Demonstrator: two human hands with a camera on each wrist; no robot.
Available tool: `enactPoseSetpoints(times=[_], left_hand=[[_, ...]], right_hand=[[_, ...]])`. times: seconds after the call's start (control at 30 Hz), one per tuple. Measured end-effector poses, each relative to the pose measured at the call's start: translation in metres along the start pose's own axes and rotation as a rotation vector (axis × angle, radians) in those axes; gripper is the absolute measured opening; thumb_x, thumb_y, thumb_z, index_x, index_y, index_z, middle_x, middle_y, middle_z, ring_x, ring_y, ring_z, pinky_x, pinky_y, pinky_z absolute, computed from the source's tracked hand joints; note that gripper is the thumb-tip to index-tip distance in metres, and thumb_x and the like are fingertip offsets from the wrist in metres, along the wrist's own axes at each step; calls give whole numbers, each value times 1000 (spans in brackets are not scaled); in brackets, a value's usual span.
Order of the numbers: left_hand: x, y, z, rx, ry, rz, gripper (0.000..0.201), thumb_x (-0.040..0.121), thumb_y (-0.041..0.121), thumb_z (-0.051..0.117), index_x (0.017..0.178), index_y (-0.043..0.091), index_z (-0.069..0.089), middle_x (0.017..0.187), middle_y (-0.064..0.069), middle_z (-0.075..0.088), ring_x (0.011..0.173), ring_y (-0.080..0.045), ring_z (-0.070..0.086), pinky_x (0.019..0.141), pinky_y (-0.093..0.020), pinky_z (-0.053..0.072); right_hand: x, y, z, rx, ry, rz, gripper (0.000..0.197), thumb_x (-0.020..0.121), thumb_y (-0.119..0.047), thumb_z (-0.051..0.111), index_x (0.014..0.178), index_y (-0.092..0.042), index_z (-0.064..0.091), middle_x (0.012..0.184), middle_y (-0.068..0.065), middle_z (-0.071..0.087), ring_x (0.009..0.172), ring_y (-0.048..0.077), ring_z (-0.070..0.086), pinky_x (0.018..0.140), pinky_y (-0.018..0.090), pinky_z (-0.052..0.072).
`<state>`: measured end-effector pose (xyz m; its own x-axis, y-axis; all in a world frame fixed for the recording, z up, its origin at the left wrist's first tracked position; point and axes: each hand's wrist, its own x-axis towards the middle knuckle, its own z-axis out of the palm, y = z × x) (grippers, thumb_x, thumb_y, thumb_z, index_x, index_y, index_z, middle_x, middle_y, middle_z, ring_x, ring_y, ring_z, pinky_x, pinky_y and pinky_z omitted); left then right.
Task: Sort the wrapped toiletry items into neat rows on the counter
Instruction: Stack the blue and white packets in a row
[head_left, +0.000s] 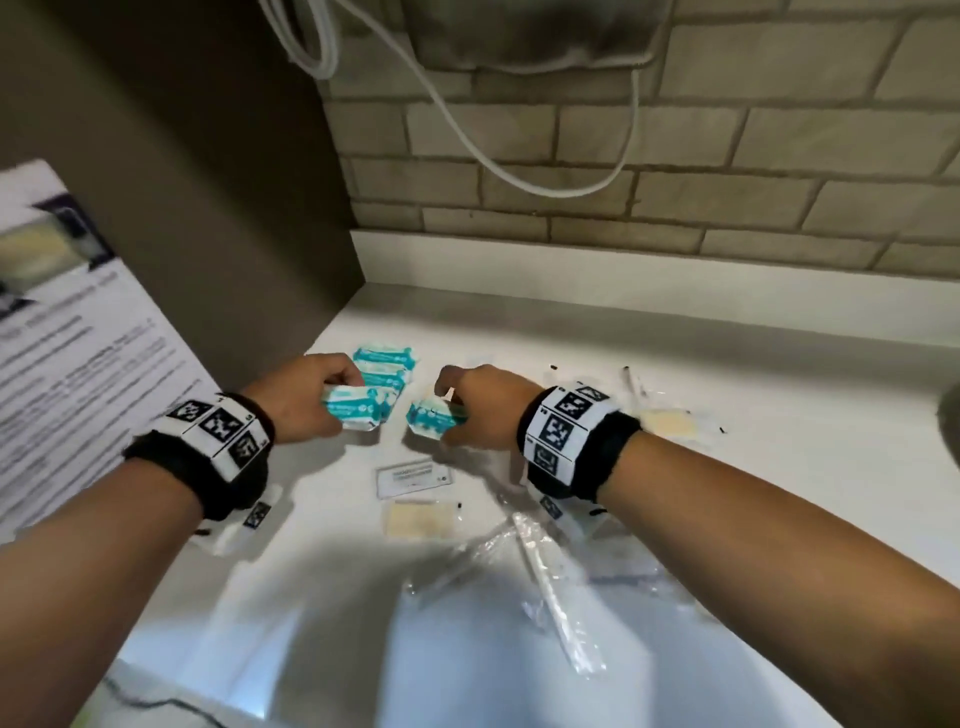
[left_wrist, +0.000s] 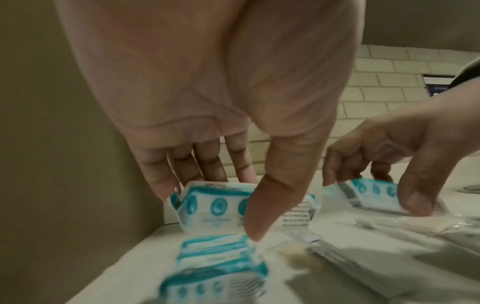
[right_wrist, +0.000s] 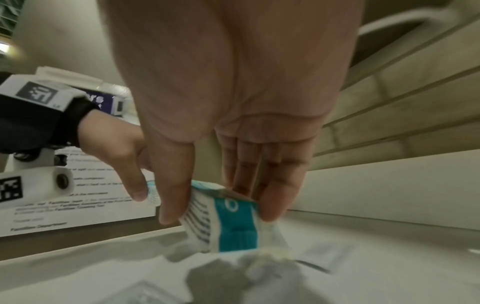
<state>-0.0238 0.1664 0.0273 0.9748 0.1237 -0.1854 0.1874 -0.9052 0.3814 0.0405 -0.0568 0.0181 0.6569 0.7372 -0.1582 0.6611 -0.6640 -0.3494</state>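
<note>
A printed notice (head_left: 78, 332) is propped at the far left; a teal-and-white packet (head_left: 353, 410) is pinched between thumb and fingers of the left hand (head_left: 306, 400), at the near end of a row of teal packets (head_left: 384, 364) on the white counter (head_left: 675, 353); a second teal packet (head_left: 431, 415) is pinched by the right hand (head_left: 488, 405), just right of the row.

both forearms are bare, each wrist wearing a black band (head_left: 582, 447) topped with white square-coded marker tiles (head_left: 221, 428).
</note>
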Motion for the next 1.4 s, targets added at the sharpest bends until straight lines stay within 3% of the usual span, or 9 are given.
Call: enactPoseSetpoints(times=[0.13,0.3,0.57,0.7,0.83,0.97,1.1,1.3,1.4], left_hand=[[-13,-42,-15,-9,-8,31,43,68,-3,75,102,19,62,98,6,69,78,-7,63,57,-4,39],[-21,-78,-20,-9,-83,97,45,62,11,80,101,25,61,103,6,65,91,-14,64,74,-21,48],[-13,-102,1,70,-121,215,52,61,17,82,108,28,64,109,-2,47,102,-19,50,92,-29,44],[-6,-106,16,96,-125,239,51,65,12,77,111,29,64,115,-1,43,114,-18,43,100,-30,42],[-2,-112,26,96,-111,220,54,66,10,78,113,25,58,116,-1,43,114,-19,43,98,-32,44],[2,-114,28,13,-69,211,58,62,13,84,108,25,50,109,4,37,110,-18,42,93,-34,47],[10,-113,25,92,-19,202,72,59,25,88,118,27,46,119,3,37,113,-18,36,96,-38,46],[19,-112,20,44,-183,87,93,54,30,90,132,29,40,123,5,38,117,-15,41,99,-34,45],[31,-112,9,-196,-230,14,87,58,28,91,131,28,43,127,5,41,118,-14,47,99,-32,46]], right_hand=[[47,-47,16,-18,-53,-28,49,80,-33,71,118,-12,48,103,9,63,87,27,58,70,31,47],[89,-87,41,-82,-95,1,45,74,-39,75,104,-10,59,101,11,66,85,28,60,66,29,44],[122,-109,56,-107,-29,72,30,78,-29,71,100,-8,69,101,13,66,93,31,63,76,31,49],[127,-111,58,-132,-28,101,27,80,-33,69,95,-11,71,86,6,57,83,27,60,69,29,45],[125,-104,54,-98,-82,121,29,83,-30,70,109,-17,72,92,-1,63,82,16,51,73,25,37],[124,-100,54,-58,-61,115,29,82,-21,72,111,-20,73,109,3,64,95,20,58,83,29,47],[123,-98,55,-20,-66,123,35,80,-15,72,114,-17,67,116,5,64,106,25,60,91,33,50],[127,-89,47,27,-82,155,47,85,-21,69,130,-18,57,127,1,62,117,22,57,95,30,43],[134,-76,38,69,23,266,49,87,-33,67,132,-15,57,130,7,58,118,26,56,93,30,43]])
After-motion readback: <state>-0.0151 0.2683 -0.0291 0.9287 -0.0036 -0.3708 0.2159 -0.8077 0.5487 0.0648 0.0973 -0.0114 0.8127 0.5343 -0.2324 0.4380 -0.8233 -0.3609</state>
